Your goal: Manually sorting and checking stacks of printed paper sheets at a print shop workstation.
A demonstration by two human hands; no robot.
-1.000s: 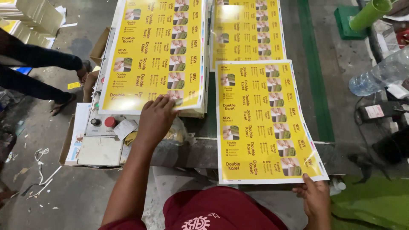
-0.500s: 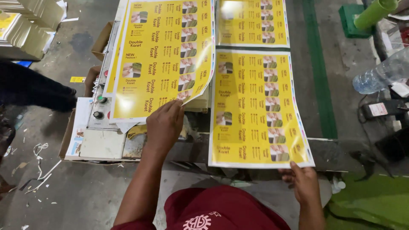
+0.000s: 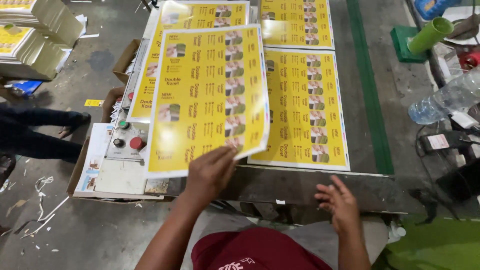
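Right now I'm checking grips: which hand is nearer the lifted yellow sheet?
Left. The left hand holds the lifted yellow sheet at its bottom edge; the right hand hovers apart, lower right.

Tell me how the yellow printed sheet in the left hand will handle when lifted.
Probably floppy: the yellow sheet curls at its right edge, held only by the left hand at the bottom. Likely light, since one hand lifts it. Its glossy sheen suggests it may slip between fingers.

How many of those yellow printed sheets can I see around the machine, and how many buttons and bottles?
Yellow sheets: 4, one lifted by the left hand, one under it, two on the table
Buttons: 3, one red, one black, one green
Bottles: 1
Total: 8
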